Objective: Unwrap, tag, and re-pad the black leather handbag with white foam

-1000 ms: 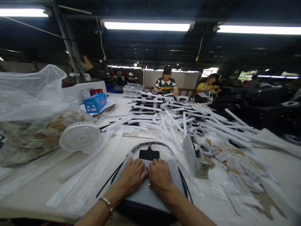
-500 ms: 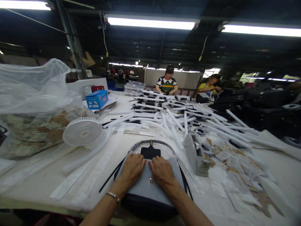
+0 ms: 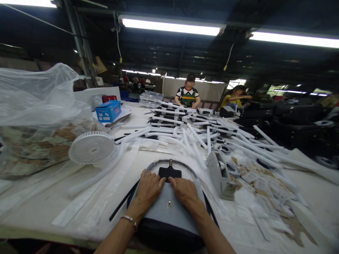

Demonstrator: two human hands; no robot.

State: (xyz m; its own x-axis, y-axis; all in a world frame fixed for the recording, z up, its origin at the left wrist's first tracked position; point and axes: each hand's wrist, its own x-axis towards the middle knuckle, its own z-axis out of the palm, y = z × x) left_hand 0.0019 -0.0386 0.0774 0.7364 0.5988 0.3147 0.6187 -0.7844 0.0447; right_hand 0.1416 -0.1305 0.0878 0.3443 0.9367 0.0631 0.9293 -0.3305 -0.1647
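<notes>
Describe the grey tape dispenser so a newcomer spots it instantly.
Find the long white table, then the grey bag under the right hand. Just right of that hand stands the tape dispenser: the only upright grey wedge among flat white strips and paper scraps.

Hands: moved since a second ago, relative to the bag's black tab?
Yes. The left hand and right hand slid forward on the gray bag, fingertips now beside the black tab, and parted, baring the metal stud.

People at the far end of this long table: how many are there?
2. One person in a striped top is at the far end, facing the camera; one person in a yellow top is just right of them. Farther back, tiny figures are too small to count.
</notes>
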